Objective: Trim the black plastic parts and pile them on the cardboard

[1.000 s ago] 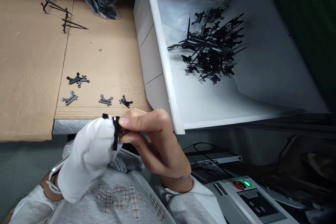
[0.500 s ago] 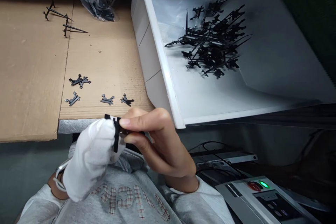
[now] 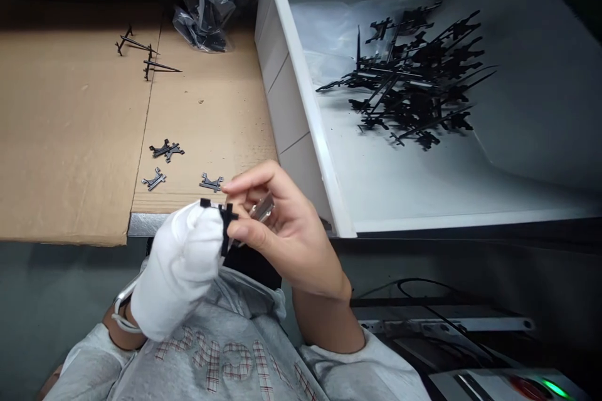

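My left hand (image 3: 181,266), in a white glove, is closed around a small black plastic part (image 3: 222,218) held just in front of the cardboard's near edge. My bare right hand (image 3: 286,232) is right beside it, fingers curled, pinching a small metal blade (image 3: 261,208) against that part. Three loose black parts (image 3: 165,150) lie on the cardboard sheet (image 3: 70,138) just beyond my hands.
A white bin (image 3: 329,169) on the right holds a tangled pile of black plastic sprues (image 3: 414,88). Two stripped sprues (image 3: 148,59) and a clear plastic bag (image 3: 207,6) lie at the back of the cardboard. A control box with a green light (image 3: 548,385) is at lower right.
My head has turned, shifting the whole scene rightward. My right hand has opened slightly and tilted, so the metal blade now shows between its fingers. The left hand still grips the black part.
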Motion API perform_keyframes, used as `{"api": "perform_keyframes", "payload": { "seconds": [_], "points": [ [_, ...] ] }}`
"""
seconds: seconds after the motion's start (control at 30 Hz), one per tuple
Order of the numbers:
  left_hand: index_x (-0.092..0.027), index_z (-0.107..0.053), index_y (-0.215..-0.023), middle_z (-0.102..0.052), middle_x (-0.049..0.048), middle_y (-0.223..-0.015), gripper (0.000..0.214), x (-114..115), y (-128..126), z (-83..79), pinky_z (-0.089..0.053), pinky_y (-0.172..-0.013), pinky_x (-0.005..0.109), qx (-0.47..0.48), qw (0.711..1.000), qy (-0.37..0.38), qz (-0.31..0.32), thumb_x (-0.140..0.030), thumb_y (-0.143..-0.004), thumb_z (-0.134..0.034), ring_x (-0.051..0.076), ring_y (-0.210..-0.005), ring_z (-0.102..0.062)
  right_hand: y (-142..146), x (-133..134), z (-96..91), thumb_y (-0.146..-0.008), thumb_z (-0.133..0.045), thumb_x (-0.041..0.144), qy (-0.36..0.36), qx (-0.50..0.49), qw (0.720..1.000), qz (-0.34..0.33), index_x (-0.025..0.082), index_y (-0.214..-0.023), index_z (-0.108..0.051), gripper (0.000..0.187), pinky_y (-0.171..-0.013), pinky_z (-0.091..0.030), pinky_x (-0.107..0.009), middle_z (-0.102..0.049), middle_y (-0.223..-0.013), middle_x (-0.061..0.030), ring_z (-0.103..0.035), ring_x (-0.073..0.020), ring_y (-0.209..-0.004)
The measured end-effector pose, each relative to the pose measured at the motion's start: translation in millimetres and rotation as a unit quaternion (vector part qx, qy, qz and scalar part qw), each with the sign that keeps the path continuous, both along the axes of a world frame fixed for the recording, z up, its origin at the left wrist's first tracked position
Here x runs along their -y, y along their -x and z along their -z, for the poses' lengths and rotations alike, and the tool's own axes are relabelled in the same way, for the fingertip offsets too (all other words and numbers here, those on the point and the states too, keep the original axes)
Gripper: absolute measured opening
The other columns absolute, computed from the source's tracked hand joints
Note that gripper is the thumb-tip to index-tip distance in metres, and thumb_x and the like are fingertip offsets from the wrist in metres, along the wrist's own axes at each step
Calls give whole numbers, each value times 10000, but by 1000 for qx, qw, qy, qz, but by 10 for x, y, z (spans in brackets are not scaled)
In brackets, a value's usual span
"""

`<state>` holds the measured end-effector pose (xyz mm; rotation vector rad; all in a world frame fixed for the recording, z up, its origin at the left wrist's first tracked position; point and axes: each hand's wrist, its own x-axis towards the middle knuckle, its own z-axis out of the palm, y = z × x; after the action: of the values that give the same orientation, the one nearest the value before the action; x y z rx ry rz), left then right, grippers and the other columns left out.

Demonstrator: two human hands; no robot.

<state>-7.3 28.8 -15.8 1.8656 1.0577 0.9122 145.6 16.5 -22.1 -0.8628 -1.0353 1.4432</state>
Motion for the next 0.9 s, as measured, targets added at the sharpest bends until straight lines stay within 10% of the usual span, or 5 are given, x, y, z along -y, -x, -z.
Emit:
{"api": "perform_keyframes", "payload": {
  "seconds": [0.27,0.53,0.7,0.9],
  "points": [
    [-249,-484,-583,-476,-74,-496,287,-33,-37,-65,-501,-482,183,128,987,69,-69,-194,-853,-561,97,-436,-445,-2,31,66,-942,-903,532,31,-55,997,-32,267,-1109,-589,443,-673,-461,-268,-484,-771,82,-462,-132,-685],
    [-250,-576,-676,-694,-19,-654,273,-101,171,71,-569,-590,258,96,992,70,-52,-248,-950,-573,149,-574,-649,-28,85,147,-918,-910,354,49,6,997,-52,281,-1142,-559,422,-697,-499,-274,-500,-839,59,-493,-147,-744],
    [-244,-618,-748,-710,11,-771,286,-422,669,233,-499,-787,337,-195,960,-73,-190,-323,-1022,-596,194,-765,-667,-153,280,362,-1021,-746,387,103,-40,993,27,306,-1100,-545,230,-630,-478,-302,-583,-873,22,-512,-166,-705],
    [-206,-790,-976,-806,145,-1132,339,-662,788,299,-456,-794,404,-506,847,-2,-164,-352,-1114,-517,343,-1086,-727,-168,344,432,-1060,-762,315,87,-51,991,89,310,-1089,-659,108,-749,-543,-322,-756,-990,-17,-592,-147,-721]
  ]
}}
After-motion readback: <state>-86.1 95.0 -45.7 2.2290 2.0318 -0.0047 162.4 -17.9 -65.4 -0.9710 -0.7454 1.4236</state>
